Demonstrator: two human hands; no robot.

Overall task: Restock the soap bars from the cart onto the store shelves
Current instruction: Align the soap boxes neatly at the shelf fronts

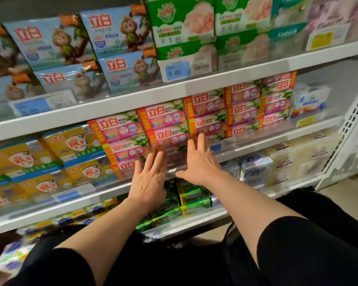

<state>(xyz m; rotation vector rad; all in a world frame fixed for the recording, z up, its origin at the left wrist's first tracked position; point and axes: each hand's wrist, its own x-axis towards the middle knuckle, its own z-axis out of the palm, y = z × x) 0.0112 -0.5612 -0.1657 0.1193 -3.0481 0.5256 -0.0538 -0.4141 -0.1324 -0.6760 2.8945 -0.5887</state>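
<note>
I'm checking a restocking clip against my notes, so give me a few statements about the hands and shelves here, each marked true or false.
1. Both hands reach toward the pink soap packs with fingers spread. True: the left hand and right hand are both open in front of them.
2. The right hand grips a green box. False: it holds nothing; the green soap bars sit on the shelf below it.
3. The yellow soap packs are to the left of the pink ones on the same shelf. True.
4. The blue price tag reads 5 00. False: it reads 9 00.
5. The monkey-print packs sit on the shelf below the pink packs. False: they sit on the shelf above.
</note>
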